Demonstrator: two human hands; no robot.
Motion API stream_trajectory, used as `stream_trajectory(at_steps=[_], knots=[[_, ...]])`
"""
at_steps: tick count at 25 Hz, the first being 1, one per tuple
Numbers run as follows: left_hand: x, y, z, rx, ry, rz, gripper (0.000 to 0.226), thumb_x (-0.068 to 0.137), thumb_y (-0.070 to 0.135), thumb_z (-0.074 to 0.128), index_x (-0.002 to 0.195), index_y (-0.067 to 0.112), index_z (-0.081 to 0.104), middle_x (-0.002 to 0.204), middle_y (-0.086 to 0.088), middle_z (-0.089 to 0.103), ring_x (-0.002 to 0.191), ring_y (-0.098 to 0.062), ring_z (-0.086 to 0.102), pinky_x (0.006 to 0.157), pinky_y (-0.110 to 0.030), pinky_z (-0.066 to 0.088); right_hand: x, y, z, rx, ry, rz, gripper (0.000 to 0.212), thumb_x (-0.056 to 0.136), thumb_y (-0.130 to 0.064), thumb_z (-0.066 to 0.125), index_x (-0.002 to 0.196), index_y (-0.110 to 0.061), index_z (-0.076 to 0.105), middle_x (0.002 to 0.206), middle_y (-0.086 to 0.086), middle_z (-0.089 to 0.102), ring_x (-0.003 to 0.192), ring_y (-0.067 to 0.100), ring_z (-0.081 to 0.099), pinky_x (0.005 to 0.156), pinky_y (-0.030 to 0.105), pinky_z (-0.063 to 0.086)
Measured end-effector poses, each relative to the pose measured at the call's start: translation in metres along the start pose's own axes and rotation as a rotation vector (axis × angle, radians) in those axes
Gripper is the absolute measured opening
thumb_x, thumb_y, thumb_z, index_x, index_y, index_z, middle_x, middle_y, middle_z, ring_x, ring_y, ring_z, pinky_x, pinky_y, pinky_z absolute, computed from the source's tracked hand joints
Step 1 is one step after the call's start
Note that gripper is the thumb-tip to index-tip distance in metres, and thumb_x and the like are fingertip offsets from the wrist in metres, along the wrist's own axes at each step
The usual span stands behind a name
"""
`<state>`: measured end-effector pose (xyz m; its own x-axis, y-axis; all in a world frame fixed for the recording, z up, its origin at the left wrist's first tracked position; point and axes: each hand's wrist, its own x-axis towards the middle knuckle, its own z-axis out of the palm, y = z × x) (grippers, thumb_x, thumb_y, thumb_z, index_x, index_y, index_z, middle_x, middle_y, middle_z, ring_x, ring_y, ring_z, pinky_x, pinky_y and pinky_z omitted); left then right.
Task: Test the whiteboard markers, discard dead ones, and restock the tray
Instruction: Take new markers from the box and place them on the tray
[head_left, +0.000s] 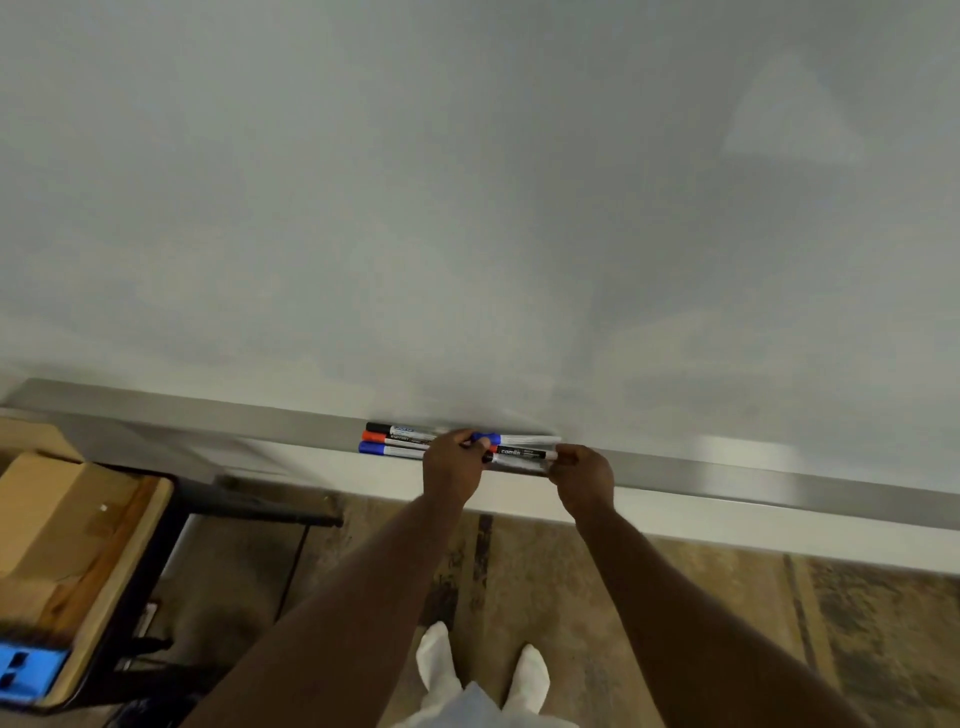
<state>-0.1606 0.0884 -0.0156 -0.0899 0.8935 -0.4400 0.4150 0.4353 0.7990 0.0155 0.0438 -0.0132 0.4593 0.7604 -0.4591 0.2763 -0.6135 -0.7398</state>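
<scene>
**Marker bundle held level over the tray**

A bundle of markers (519, 453) is held lengthwise between both hands, just above the tray (727, 470) that runs along the foot of the whiteboard (467, 208). The left hand (451, 470) is curled round the capped ends, where a blue cap and a black one are seen at its fingertips. The right hand (582, 480) is closed on the tail ends, which are pinched by the fingers. At least three barrels seem to be gripped, but the exact number cannot be told.

The two-ended grip is judged to keep the barrels parallel, so that they can be laid flat in the channel and not rolled off its lip.

Just beyond the outer side of the left hand, three more markers (387, 439) are laid side by side in the tray, with black, red and blue caps pointed away from the hand. From this matched order, restocking is judged to be under way.

Well off to the left of the left hand, a cardboard box (47, 519) is set on a small table (130, 545).
</scene>
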Motion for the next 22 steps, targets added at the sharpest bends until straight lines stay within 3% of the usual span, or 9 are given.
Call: stream_trajectory(at_steps=[4,9,13,18,22], knots=[[0.001,0.003,0.006,0.201,0.001,-0.007,0.022,0.091,0.029,0.061,0.105,0.014,0.071,0.096,-0.007,0.073,0.089,-0.028,0.069,0.087,-0.04,0.055,0.006,-0.002,-0.002,-0.062,0.035,0.005,0.014,0.084,-0.005,0.064,0.088,-0.014,0.074,0.087,0.006,0.074,0.084,0.027,0.069,0.083,0.04,0.058],[-0.001,0.012,0.004,0.416,0.027,0.031,0.017,0.095,0.015,0.05,0.093,0.005,0.063,0.099,-0.012,0.066,0.097,-0.029,0.062,0.077,-0.029,0.042,0.011,-0.006,-0.005,-0.17,0.083,-0.037,0.025,0.092,-0.009,0.05,0.095,-0.012,0.074,0.093,0.005,0.071,0.082,0.021,0.06,0.074,0.024,0.042],[0.001,0.011,0.006,0.46,0.009,0.045,0.012,0.094,0.014,0.052,0.095,0.005,0.06,0.099,-0.012,0.065,0.095,-0.027,0.062,0.083,-0.034,0.048,0.01,-0.003,-0.003,-0.188,0.087,-0.033,0.024,0.09,-0.005,0.049,0.091,-0.009,0.073,0.084,0.005,0.067,0.082,0.025,0.06,0.07,0.021,0.037],[0.007,0.01,0.01,0.393,-0.013,-0.032,0.018,0.092,0.014,0.055,0.105,0.007,0.064,0.102,-0.012,0.067,0.096,-0.029,0.063,0.083,-0.035,0.049,0.01,-0.007,0.002,-0.174,0.022,-0.047,0.029,0.092,-0.005,0.052,0.11,-0.011,0.074,0.105,0.007,0.072,0.098,0.025,0.065,0.078,0.021,0.04],[0.01,0.009,0.01,0.389,-0.011,-0.054,0.018,0.091,0.015,0.055,0.103,0.007,0.066,0.1,-0.012,0.068,0.095,-0.029,0.063,0.081,-0.033,0.048,0.009,-0.01,0.002,-0.166,0.019,-0.051,0.031,0.091,-0.002,0.051,0.112,-0.01,0.073,0.11,0.007,0.072,0.093,0.02,0.061,0.078,0.02,0.039]])
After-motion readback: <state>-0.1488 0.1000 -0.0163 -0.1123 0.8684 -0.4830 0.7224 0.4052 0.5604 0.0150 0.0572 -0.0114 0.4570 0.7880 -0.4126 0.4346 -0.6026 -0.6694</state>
